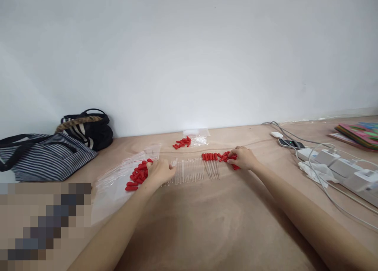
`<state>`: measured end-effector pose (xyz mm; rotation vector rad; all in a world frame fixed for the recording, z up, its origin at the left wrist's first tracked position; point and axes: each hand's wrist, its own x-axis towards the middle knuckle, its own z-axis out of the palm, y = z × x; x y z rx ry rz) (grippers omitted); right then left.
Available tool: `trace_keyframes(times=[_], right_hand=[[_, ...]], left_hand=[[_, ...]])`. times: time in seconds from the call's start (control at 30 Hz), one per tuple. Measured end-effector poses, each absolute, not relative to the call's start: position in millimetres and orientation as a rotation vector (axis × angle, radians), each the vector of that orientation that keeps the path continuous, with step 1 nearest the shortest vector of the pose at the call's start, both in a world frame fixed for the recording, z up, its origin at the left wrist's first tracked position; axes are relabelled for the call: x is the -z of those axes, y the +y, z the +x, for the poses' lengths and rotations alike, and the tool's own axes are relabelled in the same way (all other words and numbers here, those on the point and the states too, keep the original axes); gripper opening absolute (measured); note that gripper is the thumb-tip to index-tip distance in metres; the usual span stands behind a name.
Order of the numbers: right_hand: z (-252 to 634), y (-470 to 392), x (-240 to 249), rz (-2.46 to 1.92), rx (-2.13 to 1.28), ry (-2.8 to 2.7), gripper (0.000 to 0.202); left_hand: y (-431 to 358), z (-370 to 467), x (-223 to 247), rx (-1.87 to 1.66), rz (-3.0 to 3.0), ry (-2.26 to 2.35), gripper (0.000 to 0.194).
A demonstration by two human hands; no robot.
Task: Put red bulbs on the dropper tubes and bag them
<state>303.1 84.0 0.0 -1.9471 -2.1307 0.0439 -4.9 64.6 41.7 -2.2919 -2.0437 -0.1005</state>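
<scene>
Left hand [160,171]: half curled, neither spread wide nor a fist; it lies between the left pile [137,176] of red pieces and the left end of the sticks [187,170]. I cannot tell whether the fingertips pinch anything.
Right hand [243,157]: fingers bent over the right pile [226,156] of red pieces, with red showing beside the thumb; whether one piece is pinched, I cannot tell.
Sticks: a row of thin clear rods on the table [189,223], between the two hands.
Capped sticks [210,157]: red pieces side by side at the row's right end, thin shafts running toward the viewer, near the right hand.
Left pile: on overlapping clear bags [115,184], partly covered by the left hand.
Far pile [182,142]: more red pieces toward the wall [189,58], beside a clear packet [195,133].
Hidden: part of the right pile, under the right hand.
Hard to make out: the sticks, too fine and see-through to count; the lower-left corner, blocked out by coarse squares.
Cut off: the striped bag [56,159] at left; the power strip [370,194] and colourful boards [360,134] at right.
</scene>
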Motion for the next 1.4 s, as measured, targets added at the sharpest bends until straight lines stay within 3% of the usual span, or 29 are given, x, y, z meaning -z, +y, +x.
trace_keyframes(times=[0.17,0.37,0.6,0.77,1.4], right_hand=[[300.8,89.7,-3.5,-1.958,-0.068,-2.191,0.017],[305.1,79.3,-22.4,-1.950,-0.044,-2.215,0.014],[271.4,38.9,-21.2,-1.409,-0.528,-2.179,0.014],[239.2,17.8,0.5,-1.119,-0.459,-2.195,0.016],[218.5,1.4,14.9,-1.050,-0.553,-2.219,0.008]], left_hand=[[19.6,10.0,-40.3,0.173,-2.648,-1.593,0.015],[-1.4,10.4,-3.6,0.244,-2.740,-1.226,0.009],[0.2,5.9,5.0,0.471,-2.825,-1.300,0.012],[-0.2,15.2,2.7,0.572,-2.877,-1.559,0.003],[-3.4,11.2,13.5,0.814,-2.779,-1.450,0.012]])
